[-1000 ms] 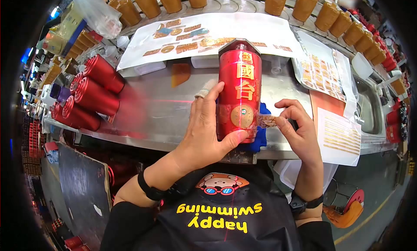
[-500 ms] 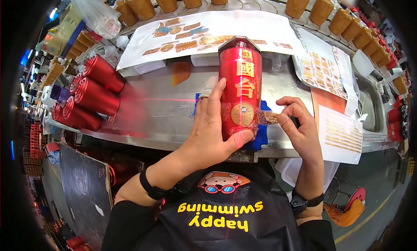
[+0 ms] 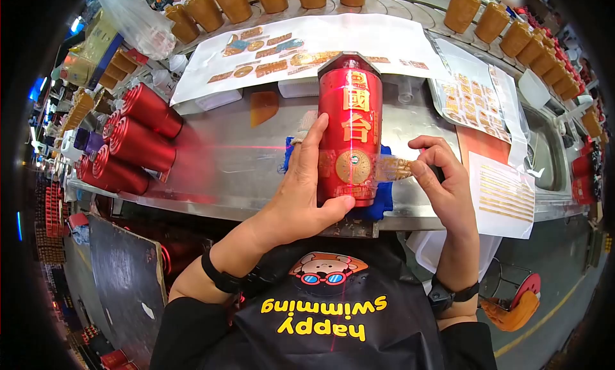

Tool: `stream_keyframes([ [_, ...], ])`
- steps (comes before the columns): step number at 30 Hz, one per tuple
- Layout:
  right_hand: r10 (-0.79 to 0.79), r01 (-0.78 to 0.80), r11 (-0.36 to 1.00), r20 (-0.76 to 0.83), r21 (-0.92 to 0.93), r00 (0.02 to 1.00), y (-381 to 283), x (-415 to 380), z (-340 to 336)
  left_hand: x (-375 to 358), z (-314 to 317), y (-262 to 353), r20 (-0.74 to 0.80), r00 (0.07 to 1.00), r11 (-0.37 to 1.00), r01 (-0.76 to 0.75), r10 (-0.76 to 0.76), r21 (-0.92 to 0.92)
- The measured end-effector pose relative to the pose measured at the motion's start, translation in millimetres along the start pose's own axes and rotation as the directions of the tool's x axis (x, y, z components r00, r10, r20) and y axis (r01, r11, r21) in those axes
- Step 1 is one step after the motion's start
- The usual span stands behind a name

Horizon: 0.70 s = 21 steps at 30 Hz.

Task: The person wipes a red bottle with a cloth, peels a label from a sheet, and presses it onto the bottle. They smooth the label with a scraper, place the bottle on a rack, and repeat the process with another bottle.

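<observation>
A red bottle (image 3: pixel 349 104) with gold characters and a round gold emblem lies on a blue cloth (image 3: pixel 384 200), its dark cap end pointing away from me. My left hand (image 3: pixel 301 181) grips it along its left side, thumb across the lower front. A clear film strip (image 3: pixel 394 168) with gold print runs across the bottle at the emblem and sticks out to the right. My right hand (image 3: pixel 445 181) pinches the free end of this strip between thumb and index finger, apart from the bottle. What is under the bottle is mostly hidden.
Several red bottles (image 3: pixel 141 143) lie stacked at the left of the metal table (image 3: pixel 221 152). White decal sheets (image 3: pixel 269 59) lie behind; a tray (image 3: pixel 471 101) and a gold-striped sheet (image 3: pixel 503 197) are at right. Brown bottles (image 3: pixel 234 2) line the conveyor (image 3: pixel 419 13). A sink (image 3: pixel 548 155) is at far right.
The film strip at the right of the bottle has gone from crumpled to stretched flatter. The bottle has shifted slightly left, and my left thumb has moved a little left with it.
</observation>
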State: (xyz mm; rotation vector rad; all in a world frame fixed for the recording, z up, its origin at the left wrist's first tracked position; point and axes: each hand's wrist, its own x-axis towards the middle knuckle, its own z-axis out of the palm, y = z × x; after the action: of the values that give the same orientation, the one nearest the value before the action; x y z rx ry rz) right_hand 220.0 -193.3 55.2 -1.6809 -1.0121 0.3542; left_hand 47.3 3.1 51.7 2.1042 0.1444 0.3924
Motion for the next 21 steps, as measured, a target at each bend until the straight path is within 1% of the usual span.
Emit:
stream_keyframes([
  [3, -0.057, 0.056, 0.998, -0.017, -0.024, 0.998, -1, 2, 0, -5, -6, -1, 0.066, 0.998, 1.0, -0.008, 0.007, 0.021],
  [4, -0.046, 0.046, 0.999, -0.005, -0.001, 0.999, -5, 2, -1, -7, -7, 0, 0.094, 0.996, 0.999, -0.009, 0.006, 0.036],
  [6, -0.025, 0.024, 0.999, 0.022, 0.045, 0.999, -22, 3, -2, -10, -6, -2, 0.052, 0.995, 0.986, -0.089, 0.082, 0.14],
  [7, -0.054, 0.052, 0.998, 0.045, 0.047, 0.998, -30, 5, -3, -11, -5, -4, 0.034, 0.992, 0.973, -0.127, 0.123, 0.192],
  [9, -0.114, 0.109, 0.993, 0.091, 0.053, 0.989, -46, 11, -5, -13, -2, -10, -0.007, 1.0, 0.999, -0.031, 0.03, -0.015],
  [11, -0.153, 0.146, 0.987, 0.109, 0.069, 0.982, -58, 15, -6, -13, 0, -13, -0.048, 0.999, 0.99, 0.018, -0.025, -0.141],
  [12, -0.145, 0.133, 0.986, 0.116, 0.1, 0.983, -64, 16, -6, -11, 1, -13, -0.075, 0.997, 0.987, 0.021, -0.034, -0.162],
  [14, -0.144, 0.131, 0.984, 0.113, 0.117, 0.983, -66, 16, -5, -9, 4, -14, -0.117, 0.993, 0.99, -0.004, -0.012, -0.142],
  [16, -0.16, 0.152, 0.984, 0.095, 0.089, 0.983, -58, 16, -6, -7, 8, -15, -0.143, 0.988, 0.996, -0.059, 0.05, -0.061],
  [19, -0.018, 0.013, 0.995, 0.049, 0.096, 0.999, -43, 6, -5, -3, 15, -2, -0.22, 0.972, 0.994, -0.056, 0.076, 0.095],
  [21, -0.043, 0.04, 0.997, 0.047, 0.066, 0.998, -38, 4, -5, -2, 19, 1, -0.222, 0.974, 0.993, -0.026, 0.051, 0.114],
])
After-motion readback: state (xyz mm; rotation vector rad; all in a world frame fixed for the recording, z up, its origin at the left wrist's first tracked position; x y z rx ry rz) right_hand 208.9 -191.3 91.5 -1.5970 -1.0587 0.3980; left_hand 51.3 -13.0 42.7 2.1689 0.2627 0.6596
